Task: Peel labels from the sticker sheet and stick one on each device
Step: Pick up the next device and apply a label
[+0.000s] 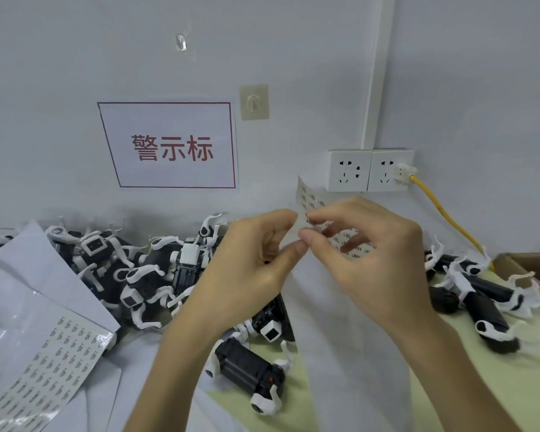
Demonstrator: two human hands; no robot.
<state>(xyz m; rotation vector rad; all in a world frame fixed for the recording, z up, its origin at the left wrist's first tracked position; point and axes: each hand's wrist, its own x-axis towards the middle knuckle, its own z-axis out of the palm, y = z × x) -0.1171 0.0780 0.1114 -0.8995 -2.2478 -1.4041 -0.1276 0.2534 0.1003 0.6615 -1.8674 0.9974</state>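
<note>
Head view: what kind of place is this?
Probably a small assembly or labelling bench: heaps of identical black-and-white devices, a printed sticker sheet lying ready, and a red-bordered wall sign.

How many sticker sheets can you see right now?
2. The held sheet is up before the wall sockets, pinched by left hand and right hand. The flat sheet lies lower left on a clear bag. Others may be hidden.

Even, cool, diffuse light fills the scene, moderately bright. Soft shadows lie on the wall (75, 73) behind the pile of devices (144, 275). Faint glare marks the clear plastic bag (10, 322) at left. Wide-angle distortion slants the warning sign (169, 145) and bows the cable duct (378, 73). The fingers (312, 241) look slightly soft with blur.
</note>
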